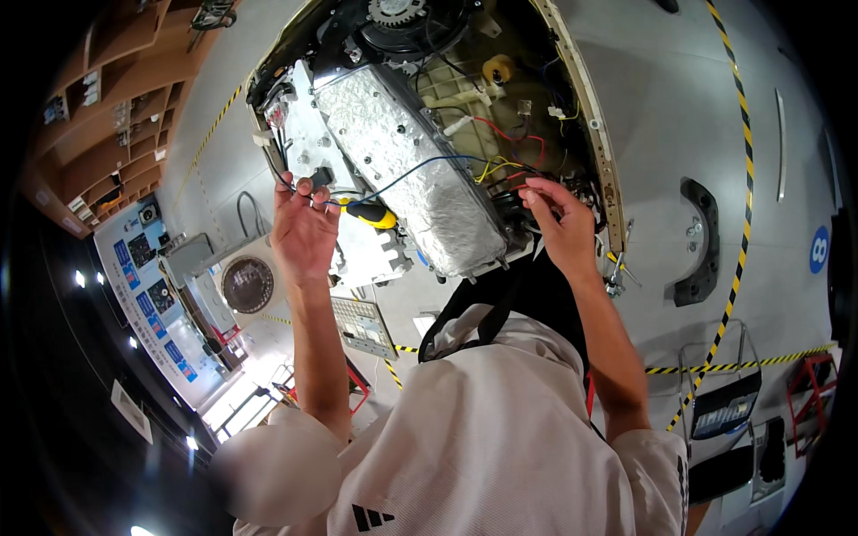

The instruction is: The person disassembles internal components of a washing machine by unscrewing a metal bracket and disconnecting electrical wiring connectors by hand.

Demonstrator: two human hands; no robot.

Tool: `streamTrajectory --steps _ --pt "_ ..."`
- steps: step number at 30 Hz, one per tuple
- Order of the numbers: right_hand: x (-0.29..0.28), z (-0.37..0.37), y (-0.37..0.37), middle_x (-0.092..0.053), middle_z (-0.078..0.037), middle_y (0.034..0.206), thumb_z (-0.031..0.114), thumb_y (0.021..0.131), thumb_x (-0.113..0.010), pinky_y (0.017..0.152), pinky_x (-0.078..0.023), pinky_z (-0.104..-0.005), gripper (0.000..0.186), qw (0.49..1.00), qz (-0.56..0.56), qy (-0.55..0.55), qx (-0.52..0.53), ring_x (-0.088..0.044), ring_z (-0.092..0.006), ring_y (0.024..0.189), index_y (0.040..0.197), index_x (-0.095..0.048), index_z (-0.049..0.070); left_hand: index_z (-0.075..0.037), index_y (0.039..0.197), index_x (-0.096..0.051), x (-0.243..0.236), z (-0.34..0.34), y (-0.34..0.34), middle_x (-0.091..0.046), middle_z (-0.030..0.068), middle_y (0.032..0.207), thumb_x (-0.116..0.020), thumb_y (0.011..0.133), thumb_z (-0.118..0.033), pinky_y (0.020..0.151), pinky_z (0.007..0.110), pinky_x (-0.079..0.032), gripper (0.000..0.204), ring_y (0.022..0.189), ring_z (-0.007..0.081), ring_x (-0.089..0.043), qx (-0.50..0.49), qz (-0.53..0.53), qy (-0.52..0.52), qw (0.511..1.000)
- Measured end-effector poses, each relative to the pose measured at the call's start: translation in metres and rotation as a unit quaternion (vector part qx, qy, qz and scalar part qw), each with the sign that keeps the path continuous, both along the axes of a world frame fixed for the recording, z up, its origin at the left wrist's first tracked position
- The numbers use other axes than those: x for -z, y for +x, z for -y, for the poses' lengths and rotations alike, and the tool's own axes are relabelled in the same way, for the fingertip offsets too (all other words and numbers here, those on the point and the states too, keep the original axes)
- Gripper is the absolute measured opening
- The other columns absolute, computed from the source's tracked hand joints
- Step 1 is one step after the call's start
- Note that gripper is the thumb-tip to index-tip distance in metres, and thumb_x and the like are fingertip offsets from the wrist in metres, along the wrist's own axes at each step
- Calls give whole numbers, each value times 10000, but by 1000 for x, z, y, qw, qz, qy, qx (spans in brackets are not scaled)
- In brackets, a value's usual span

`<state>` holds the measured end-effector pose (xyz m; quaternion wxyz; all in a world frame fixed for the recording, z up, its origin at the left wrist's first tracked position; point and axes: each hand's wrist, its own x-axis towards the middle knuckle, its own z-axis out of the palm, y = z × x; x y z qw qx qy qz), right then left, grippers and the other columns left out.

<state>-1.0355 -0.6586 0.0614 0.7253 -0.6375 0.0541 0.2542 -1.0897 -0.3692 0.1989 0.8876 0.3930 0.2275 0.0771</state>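
An opened appliance lies before me with its inner parts bare. Across its foil-covered metal box runs a blue wire. My left hand, palm up at the left side, has its fingertips closed on the blue wire's left end. On the right, my right hand pinches a thin wire among the bundle; its fingertips partly cover it. Yellow wires and a red wire gather near that hand. A yellow and black tool handle lies between the left hand and the box.
A curved black part lies on the floor at right, inside black and yellow floor tape. Brown shelving stands far left, with an outdoor fan unit nearer. A folding chair is at lower right.
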Motion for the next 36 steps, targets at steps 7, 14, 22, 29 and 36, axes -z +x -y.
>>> streamTrajectory --steps 7,14,22,29,36 --pt "10 1 -6 -652 -56 804 98 826 -618 658 -454 -219 195 999 -17 -19 -24 -566 -73 690 987 -620 -11 -96 1143 -454 3 13 -7 -487 22 912 -433 888 -132 719 303 -501 258 781 133 -482 71 -69 60 993" --pt "13 10 -12 -655 -96 917 123 876 -553 747 -473 -232 242 996 -41 -26 -71 -607 -109 807 1065 -580 -25 -54 1109 -478 5 24 -7 -489 25 807 -427 843 -77 626 279 -470 272 676 129 -443 37 -148 2 988" --pt "25 11 -22 -632 -41 813 100 851 -582 659 -444 -210 207 999 -49 6 3 -557 -69 710 1025 -600 -9 -32 1193 -453 -14 26 -12 -421 6 773 -419 865 -111 548 221 -357 339 605 91 -399 57 -87 -34 994" --pt "23 19 -24 -592 -37 987 88 865 -567 736 -441 -240 319 996 -41 -74 -6 -541 -107 771 1176 -521 38 22 1216 -404 -13 36 -11 -483 98 804 -436 877 -78 504 283 -474 354 544 129 -475 185 -48 0 982" --pt "20 7 -4 -563 -100 1062 56 823 -608 712 -444 -251 376 984 149 -95 -6 -544 -160 776 1186 -512 39 -47 1209 -416 -18 48 -3 -532 104 882 -402 901 -43 646 304 -540 308 741 180 -554 42 -70 -9 997"
